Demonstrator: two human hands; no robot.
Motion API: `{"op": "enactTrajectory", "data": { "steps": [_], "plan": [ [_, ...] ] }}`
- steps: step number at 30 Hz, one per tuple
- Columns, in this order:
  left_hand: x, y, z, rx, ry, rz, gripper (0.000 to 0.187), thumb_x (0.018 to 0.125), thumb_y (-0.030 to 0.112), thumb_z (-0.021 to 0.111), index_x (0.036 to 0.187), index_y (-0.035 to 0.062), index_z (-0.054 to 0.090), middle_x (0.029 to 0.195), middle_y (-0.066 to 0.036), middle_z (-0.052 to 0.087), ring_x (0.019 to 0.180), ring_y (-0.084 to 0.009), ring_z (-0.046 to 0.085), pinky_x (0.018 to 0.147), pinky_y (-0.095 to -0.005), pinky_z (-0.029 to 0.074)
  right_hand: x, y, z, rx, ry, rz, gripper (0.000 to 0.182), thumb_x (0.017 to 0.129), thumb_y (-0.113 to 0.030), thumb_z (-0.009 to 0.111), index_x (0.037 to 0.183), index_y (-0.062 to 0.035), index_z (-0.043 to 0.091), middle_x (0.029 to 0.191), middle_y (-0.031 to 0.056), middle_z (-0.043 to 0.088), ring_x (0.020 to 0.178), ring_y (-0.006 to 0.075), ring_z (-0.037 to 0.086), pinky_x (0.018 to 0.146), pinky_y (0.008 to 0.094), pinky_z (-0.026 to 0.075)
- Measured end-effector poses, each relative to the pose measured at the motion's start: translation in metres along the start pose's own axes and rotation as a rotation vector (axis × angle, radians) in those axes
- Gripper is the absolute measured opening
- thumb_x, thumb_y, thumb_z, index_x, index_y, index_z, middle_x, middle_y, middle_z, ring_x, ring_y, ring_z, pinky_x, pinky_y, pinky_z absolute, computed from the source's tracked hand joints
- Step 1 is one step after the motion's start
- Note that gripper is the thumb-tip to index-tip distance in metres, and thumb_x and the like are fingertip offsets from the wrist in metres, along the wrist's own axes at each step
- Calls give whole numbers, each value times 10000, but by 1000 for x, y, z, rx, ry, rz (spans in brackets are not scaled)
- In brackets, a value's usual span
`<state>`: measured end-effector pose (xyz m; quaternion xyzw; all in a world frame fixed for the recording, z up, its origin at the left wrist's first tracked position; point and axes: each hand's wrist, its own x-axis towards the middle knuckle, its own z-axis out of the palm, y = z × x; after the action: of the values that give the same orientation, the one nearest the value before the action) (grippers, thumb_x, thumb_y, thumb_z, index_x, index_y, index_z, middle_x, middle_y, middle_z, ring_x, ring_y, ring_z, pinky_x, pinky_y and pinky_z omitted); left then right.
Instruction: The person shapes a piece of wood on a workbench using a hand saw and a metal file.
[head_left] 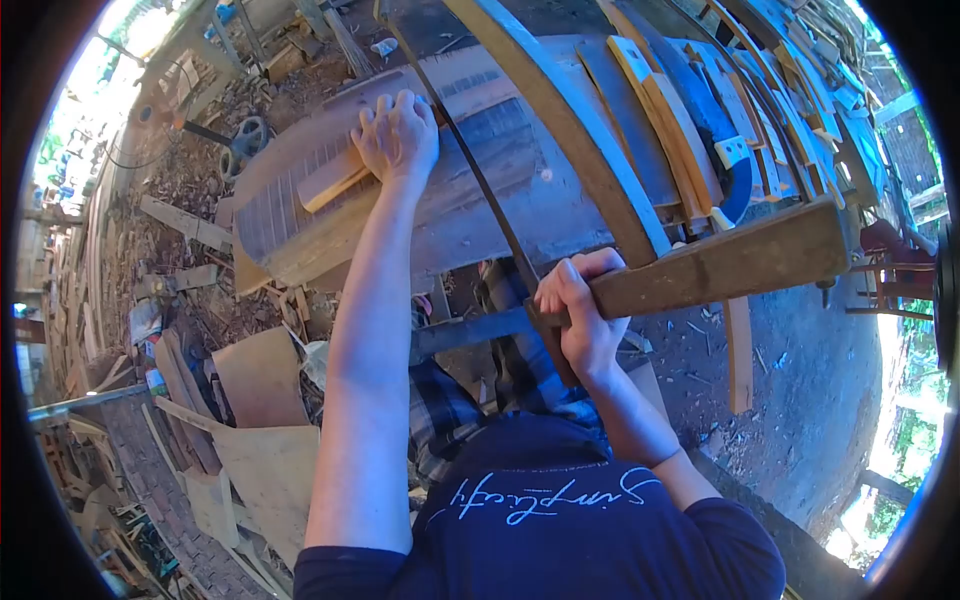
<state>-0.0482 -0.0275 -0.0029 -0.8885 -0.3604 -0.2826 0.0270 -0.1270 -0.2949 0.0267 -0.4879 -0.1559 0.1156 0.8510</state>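
My left hand [398,140] is closed over a short piece of light wood [334,188] and presses it down on the worn workbench [450,230]. Its fingers curl over the wood's far end, close to a long dark blade [480,180]. That blade belongs to a big wooden frame saw [720,262]. My right hand [588,305] wraps round the near end of the saw frame, where the blade meets the wooden arm. The saw's middle bar runs away from me across the bench. Whether the blade touches the wood is hidden behind my left hand.
A handsaw with a blue and white handle [737,175] lies on the bench's right side among several wooden strips [660,120]. Scraps and shavings cover the ground [250,110] at left. Sheets of board [262,380] lean at lower left. A wood strip [738,355] sticks out below the saw arm.
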Motion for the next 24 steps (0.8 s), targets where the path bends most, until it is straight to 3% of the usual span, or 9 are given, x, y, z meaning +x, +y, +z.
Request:
{"op": "enactTrajectory", "data": {
  "steps": [3,5,8,13,18,20,24],
  "plan": [
    [2,-2,4,-20,65,17,157,869,282,552,797,159,617,906,-62,621,946,-277,567,776,-450,427,14,-8,10,46,-20,-21,145,899,-14,594,800,-48,493,676,31,520,556,92,509,523,262,435],
    [1,-3,8,-30,88,-1,142,862,269,557,792,159,615,905,-60,619,947,-279,567,778,-455,433,16,-11,4,-68,-48,35,130,924,-31,520,823,-51,440,617,39,471,550,117,477,574,298,441],
    [1,1,8,-46,81,-63,168,891,278,526,815,154,611,931,-77,624,947,-298,572,777,-464,430,6,-8,-13,-5,-42,34,127,903,-2,551,814,-53,476,645,37,494,553,117,491,539,285,438],
    [-2,-1,6,-41,142,-54,119,841,231,577,766,141,598,859,-67,603,893,-288,561,760,-443,424,-28,-14,-30,17,-78,-12,126,878,21,586,804,-47,510,649,35,520,567,116,521,516,271,436],
    [-3,-1,-1,-154,78,22,105,835,227,586,769,148,601,843,-61,596,875,-279,555,789,-431,415,40,27,14,-34,-9,-14,138,858,-3,622,791,-42,507,607,34,538,533,114,539,508,268,436],
    [-2,3,1,-106,89,-43,100,829,222,590,763,148,595,833,-57,590,873,-280,553,781,-432,417,63,28,32,-49,-31,-21,141,857,-5,625,789,-43,507,604,34,541,522,114,538,504,267,435],
    [-2,1,22,-56,205,-64,111,803,199,602,721,141,553,775,-53,553,861,-279,551,720,-445,425,31,6,10,-110,-29,9,129,877,-3,563,804,-49,467,617,48,508,541,129,518,544,288,455]
  ]
}}
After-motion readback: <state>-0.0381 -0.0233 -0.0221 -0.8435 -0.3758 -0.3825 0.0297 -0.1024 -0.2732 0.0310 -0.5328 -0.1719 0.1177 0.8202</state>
